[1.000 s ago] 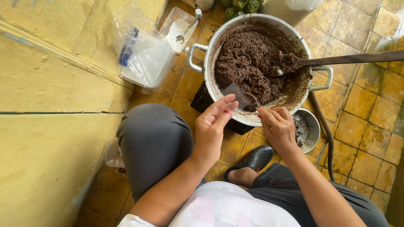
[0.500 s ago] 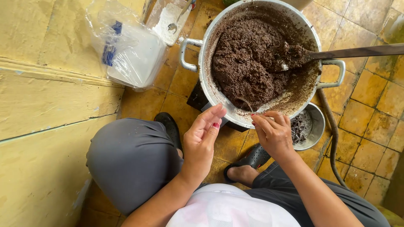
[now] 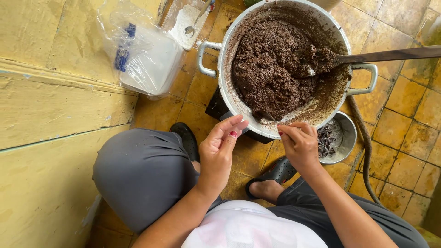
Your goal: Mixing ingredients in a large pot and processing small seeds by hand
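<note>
A big metal pot (image 3: 221,69) holds a thick brown mixture (image 3: 271,69); it stands on a dark burner (image 3: 216,108) on the tiled floor. A long wooden ladle (image 3: 390,55) rests in the pot from the right. My right hand (image 3: 301,147) pinches a small metal spoon (image 3: 265,115) whose bowl dips into the mixture at the pot's near edge. My left hand (image 3: 220,149) is cupped beside the near rim, fingers apart, and I see nothing in it.
A small metal bowl (image 3: 347,138) with dark pieces sits right of the pot. A plastic bag over a white container (image 3: 147,59) and a tray of white powder (image 3: 183,20) lie at upper left by the yellow wall (image 3: 46,115). A hose (image 3: 365,147) runs along the right.
The small dark square sheet held up by my left hand a second ago is no longer visible. My right hand has pushed the small spoon deeper into the mixture. The camera has shifted slightly.
</note>
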